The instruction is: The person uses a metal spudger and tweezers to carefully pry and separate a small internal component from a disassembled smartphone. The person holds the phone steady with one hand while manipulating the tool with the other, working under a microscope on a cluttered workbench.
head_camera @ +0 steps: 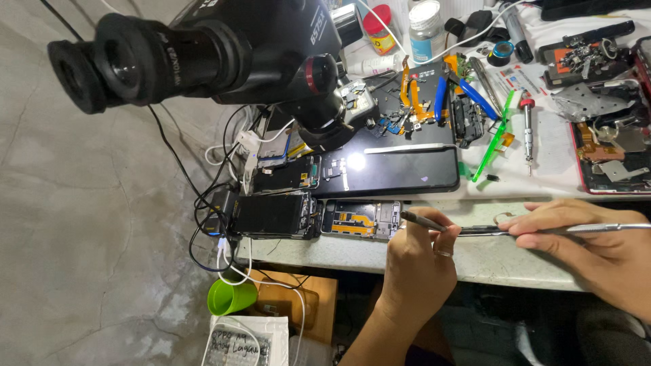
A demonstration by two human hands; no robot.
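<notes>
My left hand (pixel 419 266) is closed around a thin dark pointed tool (pixel 422 221) at the front edge of the white workbench (pixel 505 261); its tip points towards an opened phone frame (pixel 359 220) with orange flex cables. My right hand (pixel 597 247) pinches long silver tweezers (pixel 603 228) that lie level, tips aimed left at my left hand's fingers. Whatever sits between the two tools is hidden by my fingers. A small ring-shaped part (pixel 502 217) lies just behind the tweezers.
A black microscope (pixel 203 54) hangs over the bench's left end. Under it lie a black phone screen (pixel 393 169) and dismantled phones (pixel 274 215). Behind are blue pliers, green plastic tweezers (pixel 495 139), a screwdriver (pixel 527 132), bottles (pixel 427 27) and a red phone shell (pixel 610 156). A green cup (pixel 230 296) and cables hang at the left.
</notes>
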